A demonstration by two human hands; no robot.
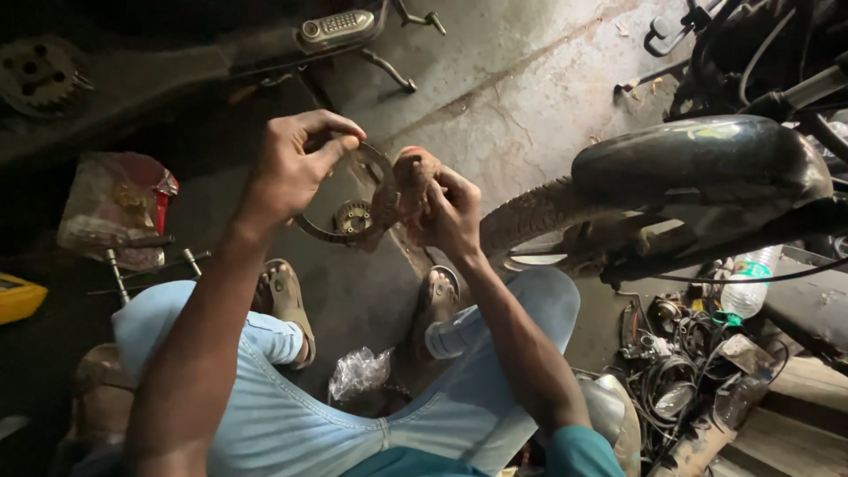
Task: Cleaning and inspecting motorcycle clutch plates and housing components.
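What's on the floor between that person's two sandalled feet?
In the head view, a crumpled clear plastic bag lies on the dark floor, between the left sandal and the right sandal, nearer the knees.

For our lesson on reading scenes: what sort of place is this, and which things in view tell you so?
Probably a motorcycle repair workshop. A motorcycle's rear fender and tyre stand over an oil-stained concrete floor, a tangle of cables and parts lies beside them, and both hands hold a toothed sprocket ring.

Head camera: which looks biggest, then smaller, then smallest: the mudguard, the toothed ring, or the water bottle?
1. Mudguard, biggest by far.
2. Toothed ring, held by both hands.
3. Water bottle.
Ring and bottle look close in size; the ring sits nearer the camera, so that order is unsure.
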